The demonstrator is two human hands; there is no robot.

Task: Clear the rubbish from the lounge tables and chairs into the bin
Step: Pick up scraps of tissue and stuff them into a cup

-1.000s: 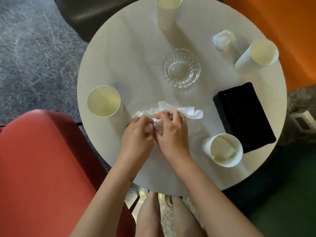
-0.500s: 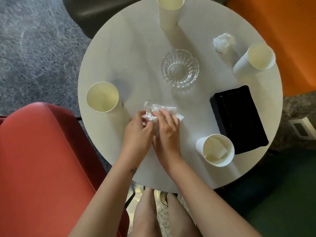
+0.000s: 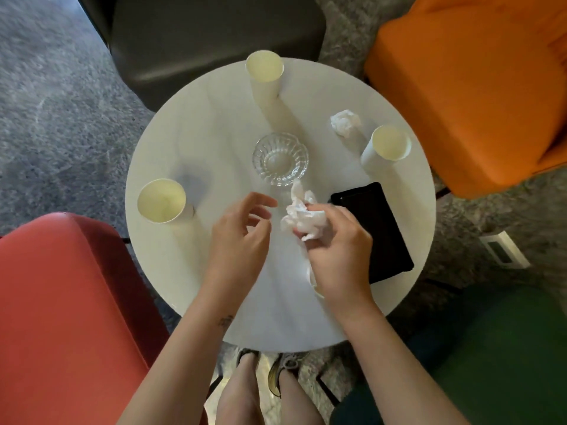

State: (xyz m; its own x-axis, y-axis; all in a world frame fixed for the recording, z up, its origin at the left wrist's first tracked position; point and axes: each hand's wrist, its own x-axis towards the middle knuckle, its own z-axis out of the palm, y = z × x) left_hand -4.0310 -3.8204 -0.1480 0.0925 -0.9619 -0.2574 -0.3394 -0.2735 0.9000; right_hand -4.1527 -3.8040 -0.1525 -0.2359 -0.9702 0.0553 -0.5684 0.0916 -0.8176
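Right now the right hand (image 3: 339,253) is closing its fingers round a crumpled white tissue (image 3: 302,217), holding it just above the round white table (image 3: 184,118), while the left hand (image 3: 237,237) is hovering beside it, half open with fingers curled and holding nothing. A white rim is peeking out under the right palm at about 5 o'clock on the table; it is looking like a paper cup, though mostly hidden. To do this step well, the tissue is wanting squeezing into a tight ball so no loose tail is dragging across the glass dish (image 3: 280,159) at the centre. Waiting for collection are a second tissue ball (image 3: 345,122) at 1 o'clock and paper cups at 12 (image 3: 265,73), 2 (image 3: 388,147) and 9 o'clock (image 3: 162,200). No bin is showing
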